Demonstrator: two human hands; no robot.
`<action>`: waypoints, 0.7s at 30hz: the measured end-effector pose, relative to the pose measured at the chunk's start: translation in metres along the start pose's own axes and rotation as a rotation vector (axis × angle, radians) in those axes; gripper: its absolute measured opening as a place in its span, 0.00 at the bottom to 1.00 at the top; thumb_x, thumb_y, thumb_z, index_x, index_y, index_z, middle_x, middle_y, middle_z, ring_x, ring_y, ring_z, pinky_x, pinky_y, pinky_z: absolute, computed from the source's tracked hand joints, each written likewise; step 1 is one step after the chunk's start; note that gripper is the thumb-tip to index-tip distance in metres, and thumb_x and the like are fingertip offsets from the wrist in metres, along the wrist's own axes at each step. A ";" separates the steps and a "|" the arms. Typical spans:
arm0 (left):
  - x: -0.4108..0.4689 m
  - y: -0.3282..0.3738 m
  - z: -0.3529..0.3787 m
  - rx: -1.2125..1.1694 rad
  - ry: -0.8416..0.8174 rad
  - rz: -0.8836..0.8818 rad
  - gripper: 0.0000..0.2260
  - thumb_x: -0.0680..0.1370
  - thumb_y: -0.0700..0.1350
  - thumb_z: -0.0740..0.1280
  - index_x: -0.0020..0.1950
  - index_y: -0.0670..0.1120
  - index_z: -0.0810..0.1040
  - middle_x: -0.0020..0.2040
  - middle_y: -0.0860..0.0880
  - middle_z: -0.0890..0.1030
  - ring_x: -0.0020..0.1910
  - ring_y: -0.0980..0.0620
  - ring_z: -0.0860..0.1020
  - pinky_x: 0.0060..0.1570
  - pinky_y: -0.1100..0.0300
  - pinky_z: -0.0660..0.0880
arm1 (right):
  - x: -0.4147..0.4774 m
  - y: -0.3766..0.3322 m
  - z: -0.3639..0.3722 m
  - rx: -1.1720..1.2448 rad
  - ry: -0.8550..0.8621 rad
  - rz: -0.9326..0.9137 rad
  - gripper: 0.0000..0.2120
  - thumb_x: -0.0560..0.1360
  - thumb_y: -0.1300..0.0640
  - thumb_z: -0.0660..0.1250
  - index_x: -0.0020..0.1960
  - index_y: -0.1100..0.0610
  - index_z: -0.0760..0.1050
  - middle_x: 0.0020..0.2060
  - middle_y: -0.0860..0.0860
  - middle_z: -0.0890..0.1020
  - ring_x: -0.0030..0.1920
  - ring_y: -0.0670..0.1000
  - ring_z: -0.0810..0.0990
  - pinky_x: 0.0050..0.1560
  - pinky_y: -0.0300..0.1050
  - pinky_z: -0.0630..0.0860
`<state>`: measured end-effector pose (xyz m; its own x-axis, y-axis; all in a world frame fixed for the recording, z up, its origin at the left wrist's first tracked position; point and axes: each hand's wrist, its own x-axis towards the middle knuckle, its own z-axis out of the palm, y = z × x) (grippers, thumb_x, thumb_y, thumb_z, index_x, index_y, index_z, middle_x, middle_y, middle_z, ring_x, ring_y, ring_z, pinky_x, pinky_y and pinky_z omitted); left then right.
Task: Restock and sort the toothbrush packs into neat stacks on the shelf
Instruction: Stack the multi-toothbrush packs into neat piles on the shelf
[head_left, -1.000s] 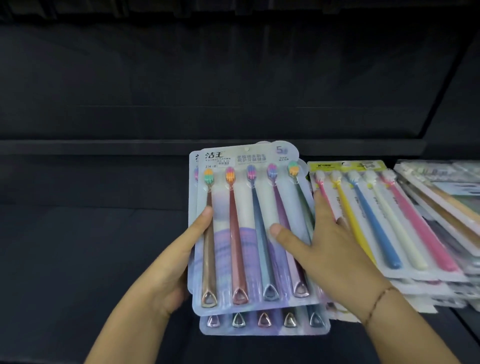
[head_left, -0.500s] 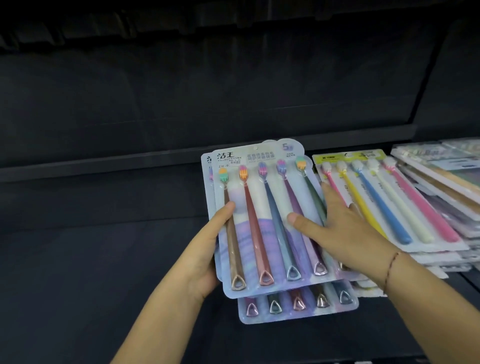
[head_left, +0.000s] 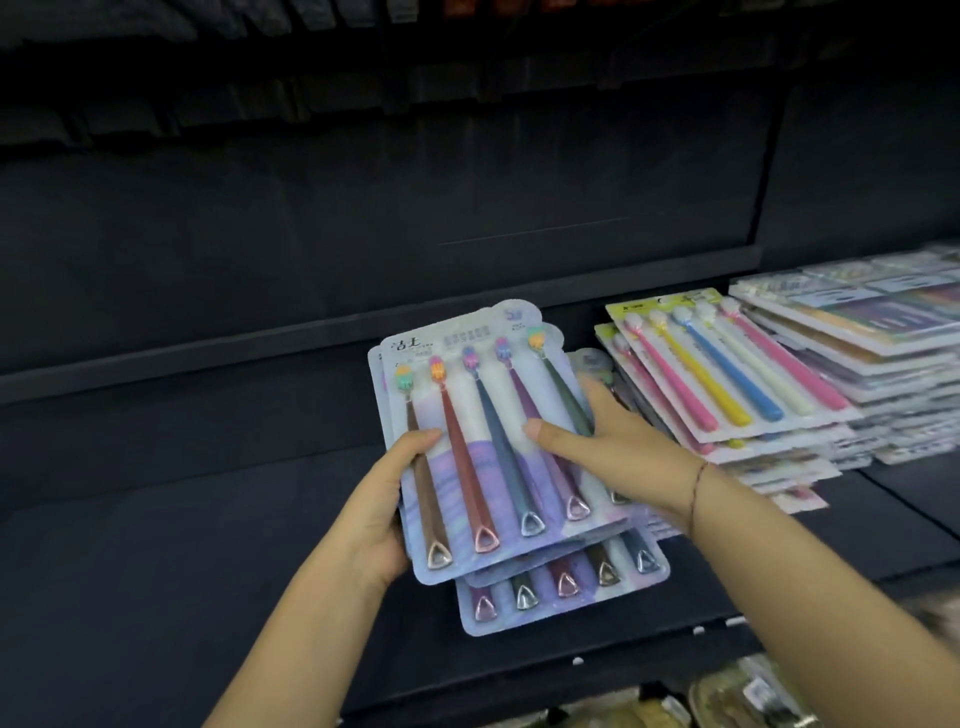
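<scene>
1. A glossy lilac-and-white card pack of 5 slim toothbrushes (head_left: 493, 441) is held at the middle of the black shelf (head_left: 156, 545). It is skewed, with its top leaning left.
2. Its handles run brown, red, navy, purple and dark green. Each has multicoloured bristles and a metallic triangular end.
3. The left hand (head_left: 384, 509) grips the pack's left edge, thumb across the front.
4. The right hand (head_left: 613, 441) clasps the right edge, thumb pressed on the front and fingers curled behind.
5. A matching lower pack (head_left: 561, 592) juts out beneath, toward the shelf front.
6. Just to the right lies a slanted stack of pastel-brush packs (head_left: 727, 374).
</scene>
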<state>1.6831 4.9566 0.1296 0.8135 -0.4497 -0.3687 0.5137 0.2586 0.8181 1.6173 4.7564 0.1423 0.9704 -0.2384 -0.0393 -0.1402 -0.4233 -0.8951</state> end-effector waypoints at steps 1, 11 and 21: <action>-0.004 0.000 -0.010 -0.008 -0.008 0.004 0.14 0.73 0.47 0.71 0.55 0.41 0.82 0.49 0.39 0.84 0.44 0.42 0.84 0.52 0.48 0.77 | -0.002 -0.001 0.009 0.072 -0.007 0.010 0.49 0.66 0.29 0.68 0.78 0.41 0.49 0.74 0.40 0.61 0.73 0.47 0.64 0.72 0.47 0.63; -0.020 -0.018 -0.052 -0.107 0.051 0.023 0.19 0.70 0.49 0.73 0.58 0.42 0.82 0.49 0.40 0.84 0.43 0.41 0.83 0.50 0.46 0.78 | -0.002 0.007 0.029 0.235 -0.145 0.136 0.52 0.64 0.26 0.63 0.80 0.46 0.48 0.77 0.43 0.58 0.76 0.50 0.59 0.76 0.52 0.56; -0.046 0.015 -0.123 0.232 0.074 0.442 0.37 0.46 0.54 0.85 0.52 0.43 0.82 0.47 0.41 0.85 0.43 0.45 0.85 0.38 0.56 0.82 | 0.024 -0.003 0.109 0.493 -0.168 -0.147 0.63 0.50 0.34 0.82 0.77 0.41 0.53 0.66 0.42 0.76 0.65 0.47 0.76 0.68 0.53 0.72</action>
<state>1.6864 5.0862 0.1045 0.9610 -0.2762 0.0120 0.0481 0.2099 0.9765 1.6620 4.8471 0.0957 0.9966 -0.0474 0.0675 0.0689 0.0286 -0.9972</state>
